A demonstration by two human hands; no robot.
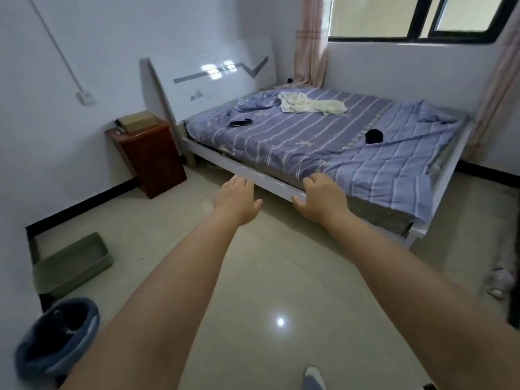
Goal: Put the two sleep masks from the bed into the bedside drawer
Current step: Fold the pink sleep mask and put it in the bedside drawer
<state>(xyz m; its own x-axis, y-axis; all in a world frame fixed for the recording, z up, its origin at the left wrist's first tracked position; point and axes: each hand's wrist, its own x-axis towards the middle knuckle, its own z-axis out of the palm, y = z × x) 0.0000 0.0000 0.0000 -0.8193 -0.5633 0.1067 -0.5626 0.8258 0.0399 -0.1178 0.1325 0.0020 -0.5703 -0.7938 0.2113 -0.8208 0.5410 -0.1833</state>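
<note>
Two black sleep masks lie on the bed's blue striped sheet [281,142]. One sleep mask [241,122] is flat near the headboard; the other sleep mask [374,135] is bunched up toward the foot end. The dark red bedside cabinet [149,159] stands left of the bed against the wall; from here I cannot make out its drawer front. My left hand [237,202] and my right hand [320,198] are stretched out in front of the bed's near rail, palms down, fingers apart, both holding nothing, well short of either mask.
A tan box [138,121] sits on the cabinet top. A crumpled pale cloth [306,104] lies on the bed. On the floor at left are a green bin [73,263] and a blue basket [56,342]. Glossy tile floor lies between me and the bed.
</note>
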